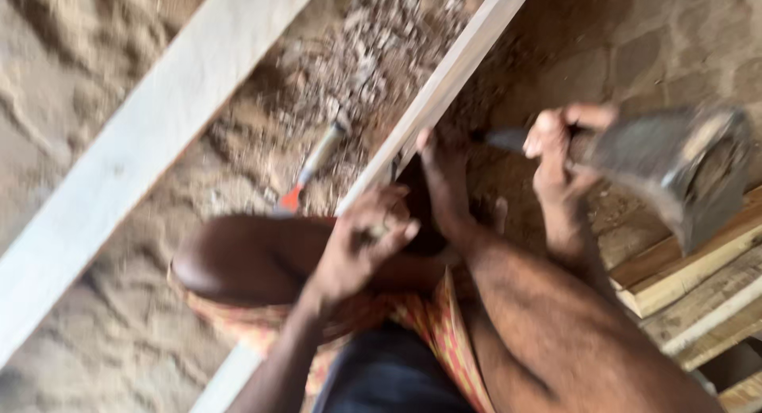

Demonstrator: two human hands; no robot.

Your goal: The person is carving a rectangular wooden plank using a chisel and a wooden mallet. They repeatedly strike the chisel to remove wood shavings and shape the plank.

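Left hand (361,242): we find its fingers curled tight, pinching something small against the plank (444,84); what it is we cannot tell through the blur. Forearm rises from the lower edge, over a bent knee.

Right hand (559,155): fingers wrapped shut round the handle of a hatchet (675,163), its blurred head raised out to the right, above stacked boards (698,294).

A foot (444,179) presses the plank. A hammer (313,163) lies on the sandy ground beyond it.

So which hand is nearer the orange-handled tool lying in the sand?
Left. The left hand is just right of the orange-handled tool; the right hand is further right, gripping a hammer.
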